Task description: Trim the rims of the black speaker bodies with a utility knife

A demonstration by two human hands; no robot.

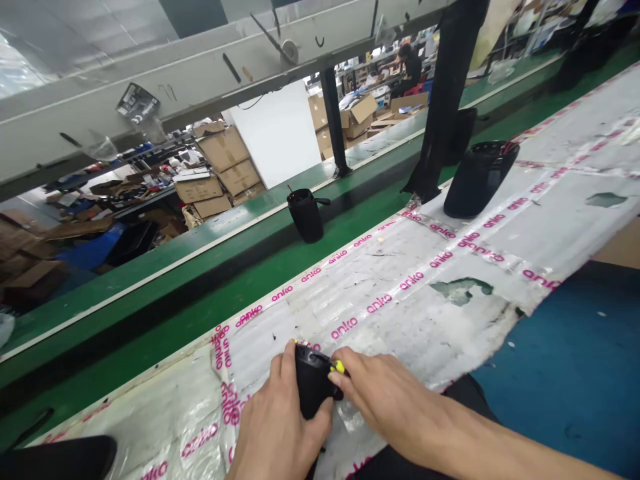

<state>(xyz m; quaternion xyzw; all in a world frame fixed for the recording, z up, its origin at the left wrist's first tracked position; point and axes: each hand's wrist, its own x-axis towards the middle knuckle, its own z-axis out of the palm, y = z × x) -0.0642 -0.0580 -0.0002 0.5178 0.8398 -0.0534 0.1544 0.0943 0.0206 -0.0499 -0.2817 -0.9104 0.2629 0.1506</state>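
A black cylindrical speaker housing (311, 387) is tilted at the near edge of the padded table, its open rim facing up and away from me. My left hand (283, 413) wraps around its left and near side, thumb across the front. At the right of the rim, my right hand (367, 387) pinches a small yellow-and-black item (340, 366); the fingers hide most of it, so I cannot tell its kind. Further right on the same table stands a larger-looking black housing (477, 180) with red wires at its top.
Beyond the table's taped white covering (320, 293) runs a green conveyor belt (240, 267), carrying a black housing with a strap (306, 217). A dark post (445, 100) rises beside the belt. A black object (60, 457) lies at lower left. A person (410, 67) sits far back among cardboard boxes.
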